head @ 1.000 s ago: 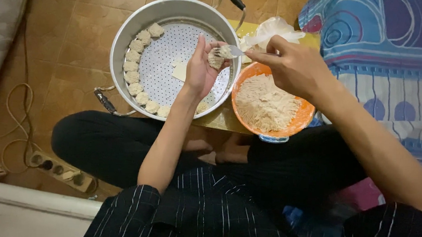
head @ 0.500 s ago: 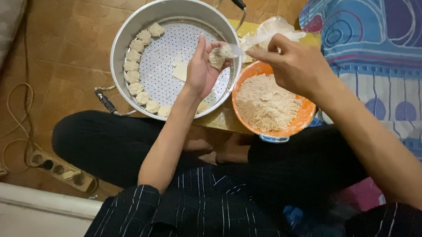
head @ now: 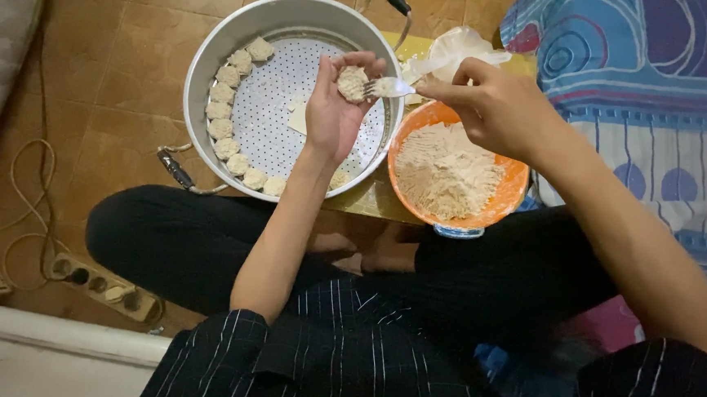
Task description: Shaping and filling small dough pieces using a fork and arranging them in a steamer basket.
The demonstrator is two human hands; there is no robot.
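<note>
Left hand [head: 334, 111] cups a dumpling [head: 352, 82] over the steamer tray [head: 207, 46]; right hand [head: 494, 109], grip closed on a fork [head: 389, 87], touches it from three o'clock, above the orange bowl [head: 505, 195].

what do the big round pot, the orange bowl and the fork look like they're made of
The big round pot looks like metal, probably aluminium: pale grey with a dull sheen, and a perforated tray inside. The orange bowl seems to be plastic: a solid bright colour and a smooth, slightly glossy rim. The fork, held in the right hand, looks like polished steel: silvery tines that catch the light.
</note>
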